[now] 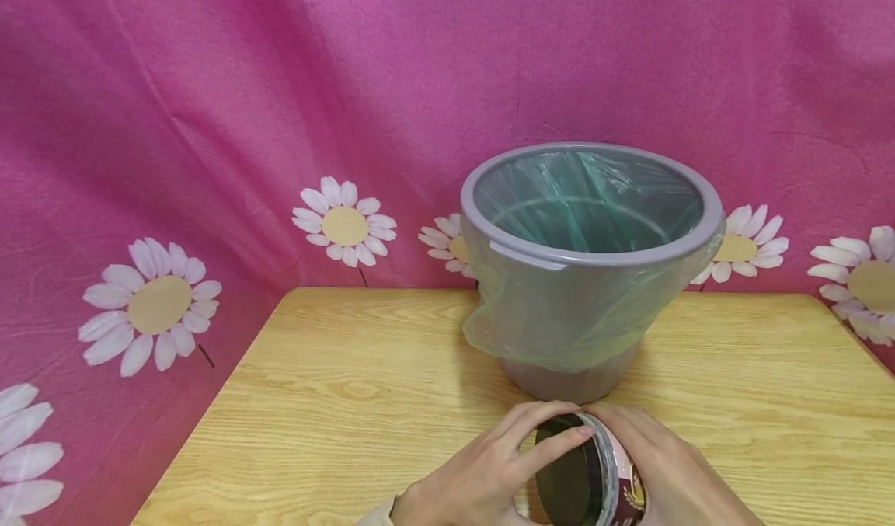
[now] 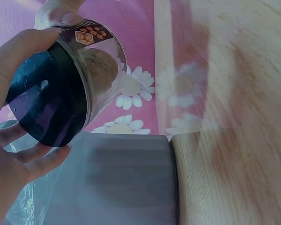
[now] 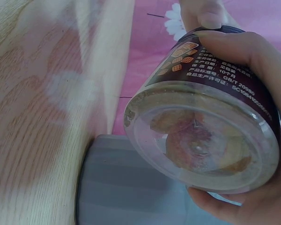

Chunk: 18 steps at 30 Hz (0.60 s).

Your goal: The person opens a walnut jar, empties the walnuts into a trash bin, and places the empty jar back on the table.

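A clear plastic jar [image 3: 201, 89] with a dark maroon printed label lies tilted on its side between both hands. Brown, biscuit-like pieces [image 3: 178, 145] show through its transparent base. Its dark round lid [image 2: 47, 101] faces left and sits on the jar's mouth. My left hand [image 1: 482, 472] grips the lid, fingers spread round its edge. Around the jar's body curls my right hand [image 1: 671, 464], with its thumb over the label. In the head view, the jar's lower part is cut off by the frame's bottom edge.
Just beyond the hands stands a grey trash bin [image 1: 569, 386] with a thin greenish plastic bag [image 1: 594, 316] folded over its rim. Beneath it is a light wooden table [image 1: 336, 402]. A pink cloth [image 1: 419, 67] with daisies hangs behind and at the left.
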Each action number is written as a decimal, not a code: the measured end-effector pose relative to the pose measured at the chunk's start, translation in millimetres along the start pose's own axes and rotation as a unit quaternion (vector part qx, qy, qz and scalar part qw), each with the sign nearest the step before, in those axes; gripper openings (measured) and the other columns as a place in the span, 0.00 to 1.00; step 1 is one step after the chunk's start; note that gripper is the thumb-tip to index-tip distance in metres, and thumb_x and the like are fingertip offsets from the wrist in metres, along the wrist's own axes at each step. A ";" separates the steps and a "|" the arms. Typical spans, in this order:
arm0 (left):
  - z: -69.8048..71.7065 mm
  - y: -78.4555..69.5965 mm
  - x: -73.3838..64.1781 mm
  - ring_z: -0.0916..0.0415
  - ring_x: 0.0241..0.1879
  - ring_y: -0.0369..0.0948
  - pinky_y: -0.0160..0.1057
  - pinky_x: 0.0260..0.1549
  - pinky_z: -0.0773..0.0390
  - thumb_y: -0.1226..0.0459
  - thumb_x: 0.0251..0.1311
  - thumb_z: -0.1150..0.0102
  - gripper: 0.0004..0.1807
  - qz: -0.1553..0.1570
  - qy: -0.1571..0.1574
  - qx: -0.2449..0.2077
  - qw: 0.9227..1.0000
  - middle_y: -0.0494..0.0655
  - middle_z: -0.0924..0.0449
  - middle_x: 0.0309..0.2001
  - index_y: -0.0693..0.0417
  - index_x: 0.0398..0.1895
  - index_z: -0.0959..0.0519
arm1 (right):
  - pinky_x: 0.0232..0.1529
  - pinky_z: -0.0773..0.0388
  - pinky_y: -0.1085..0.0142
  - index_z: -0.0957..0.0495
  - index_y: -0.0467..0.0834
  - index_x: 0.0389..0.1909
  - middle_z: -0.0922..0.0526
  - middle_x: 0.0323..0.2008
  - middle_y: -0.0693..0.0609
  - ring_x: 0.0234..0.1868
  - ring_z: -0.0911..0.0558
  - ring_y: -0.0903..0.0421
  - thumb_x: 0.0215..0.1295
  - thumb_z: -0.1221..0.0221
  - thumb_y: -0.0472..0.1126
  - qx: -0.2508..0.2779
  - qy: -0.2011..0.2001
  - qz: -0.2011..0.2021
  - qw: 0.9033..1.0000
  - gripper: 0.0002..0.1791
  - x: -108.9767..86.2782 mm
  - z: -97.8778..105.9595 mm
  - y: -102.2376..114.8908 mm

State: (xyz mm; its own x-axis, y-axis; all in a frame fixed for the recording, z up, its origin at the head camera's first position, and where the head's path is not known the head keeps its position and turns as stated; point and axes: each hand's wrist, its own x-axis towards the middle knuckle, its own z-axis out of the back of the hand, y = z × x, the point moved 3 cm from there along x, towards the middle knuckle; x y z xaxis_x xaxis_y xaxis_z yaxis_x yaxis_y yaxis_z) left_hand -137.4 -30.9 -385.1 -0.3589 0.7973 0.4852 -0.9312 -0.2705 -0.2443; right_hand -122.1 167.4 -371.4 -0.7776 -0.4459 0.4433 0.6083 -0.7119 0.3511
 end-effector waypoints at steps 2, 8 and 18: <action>0.0 0.3 -0.3 0.49 0.69 0.37 0.32 0.65 0.43 0.45 0.39 0.23 0.60 -0.002 -0.005 0.007 1.000 0.46 0.50 0.72 0.48 0.75 0.48 | 0.41 0.20 0.58 0.30 0.54 0.62 0.27 0.53 0.66 0.48 0.26 0.64 0.25 0.30 0.77 0.000 0.001 -0.001 1.000 0.58 0.2 0.1 0.1; -0.4 0.7 -0.6 0.48 0.69 0.38 0.33 0.65 0.41 0.45 0.37 0.22 0.62 -0.002 -0.007 0.004 1.000 0.47 0.51 0.73 0.49 0.75 0.48 | 0.41 0.20 0.58 0.31 0.53 0.62 0.27 0.53 0.65 0.48 0.26 0.64 0.25 0.30 0.76 0.003 0.004 -0.005 1.000 0.58 0.0 0.4 0.0; -1.6 -0.6 -0.6 0.52 0.71 0.40 0.34 0.67 0.45 0.47 0.44 0.25 0.57 -0.022 0.007 0.005 1.000 0.47 0.53 0.73 0.48 0.74 0.48 | 0.39 0.19 0.59 0.30 0.51 0.62 0.27 0.53 0.65 0.47 0.26 0.64 0.26 0.29 0.75 0.012 0.010 -0.002 1.000 0.57 -0.5 -0.3 -0.7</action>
State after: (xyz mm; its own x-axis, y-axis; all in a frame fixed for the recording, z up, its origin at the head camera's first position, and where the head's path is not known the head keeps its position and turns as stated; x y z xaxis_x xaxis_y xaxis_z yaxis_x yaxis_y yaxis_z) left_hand -136.5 -30.3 -386.5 -0.3166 0.8162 0.4833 -0.9467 -0.2399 -0.2151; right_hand -122.2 168.0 -372.1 -0.7833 -0.4529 0.4258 0.6080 -0.7009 0.3729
